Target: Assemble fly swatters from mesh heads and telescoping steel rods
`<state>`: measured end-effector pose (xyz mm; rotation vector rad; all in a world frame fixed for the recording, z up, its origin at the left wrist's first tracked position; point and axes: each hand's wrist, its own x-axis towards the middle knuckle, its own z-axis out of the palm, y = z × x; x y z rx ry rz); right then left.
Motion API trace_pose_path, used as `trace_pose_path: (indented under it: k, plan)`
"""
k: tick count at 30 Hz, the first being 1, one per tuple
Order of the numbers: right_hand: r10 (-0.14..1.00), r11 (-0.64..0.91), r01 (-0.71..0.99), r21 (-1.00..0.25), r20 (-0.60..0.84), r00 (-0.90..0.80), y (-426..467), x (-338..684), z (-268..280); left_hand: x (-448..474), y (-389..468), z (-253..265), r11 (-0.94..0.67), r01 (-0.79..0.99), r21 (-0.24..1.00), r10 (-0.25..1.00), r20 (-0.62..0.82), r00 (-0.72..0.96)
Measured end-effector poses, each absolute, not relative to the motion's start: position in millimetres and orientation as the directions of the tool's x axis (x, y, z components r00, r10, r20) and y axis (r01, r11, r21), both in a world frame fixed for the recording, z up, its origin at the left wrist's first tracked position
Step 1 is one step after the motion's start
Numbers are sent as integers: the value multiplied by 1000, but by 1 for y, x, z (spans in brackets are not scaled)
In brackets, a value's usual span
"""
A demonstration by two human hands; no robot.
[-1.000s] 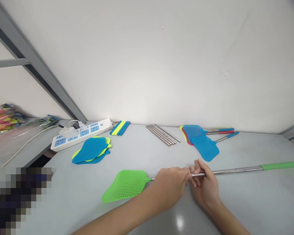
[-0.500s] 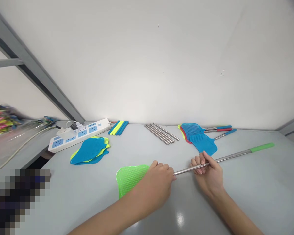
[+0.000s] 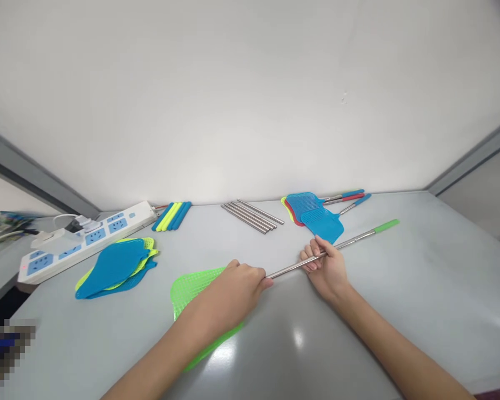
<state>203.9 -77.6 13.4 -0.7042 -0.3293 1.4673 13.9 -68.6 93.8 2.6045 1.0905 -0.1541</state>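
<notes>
A plain white wall (image 3: pixel 250 105) rises at twelve o'clock behind a smooth grey tabletop (image 3: pixel 420 266), with grey metal framing (image 3: pixel 473 158) at both sides; clock hours here run from the middle of the view.

A bright green plastic fly swatter with a slim silver metal shaft (image 3: pixel 289 268) slants across the lower middle, its perforated head (image 3: pixel 187 289) towards seven o'clock and its green grip (image 3: pixel 386 225) towards three. The left hand (image 3: pixel 239 291), at six o'clock, is clenched around the end nearest the head, hiding the neck and part of the mesh. The right hand (image 3: pixel 325 264), at four o'clock, has its palm turned up and its fingers curled around the shaft further along; how tightly it squeezes, I cannot tell.

Just beyond the right hand, at three o'clock, lies an overlapping group of blue, red and yellow fly swatters (image 3: pixel 323 223). Loose silver metal rods (image 3: pixel 248 216) lie just below the centre. At nine o'clock sit a row of blue and yellow tubes (image 3: pixel 173 215) and a long white power strip with blue sockets (image 3: pixel 106 230); a pile of blue and yellow swatter heads (image 3: pixel 116 261) lies at eight.
</notes>
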Motion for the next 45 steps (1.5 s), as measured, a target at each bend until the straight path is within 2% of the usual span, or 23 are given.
trace_pose_path:
  k: [8, 18, 25, 34, 39, 45]
  plan:
    - [966, -81, -794, -602, -244, 86, -76, 206, 11, 15, -65, 96, -640, 717, 276, 695, -189, 693]
    - [967, -173, -643, -746, -251, 31, -79, 205, 16, 27, -61, 99, -761, 642, 93, 638, -70, 766]
    - [972, -103, -508, -855, -196, 133, -81, 198, 14, 24, -55, 89, -794, 607, 31, 607, 21, 794]
    - [980, -195, -537, -821, -186, -72, -90, 186, 14, 16, -53, 98, -803, 595, -12, 593, 81, 801]
    - [981, -196, -539, -819, -169, -100, -90, 185, 14, 17, -55, 95, -797, 602, 45, 603, 54, 796]
    - [983, -183, -528, -829, -149, -108, -90, 184, 12, 19, -56, 92, -794, 606, 48, 608, 16, 794]
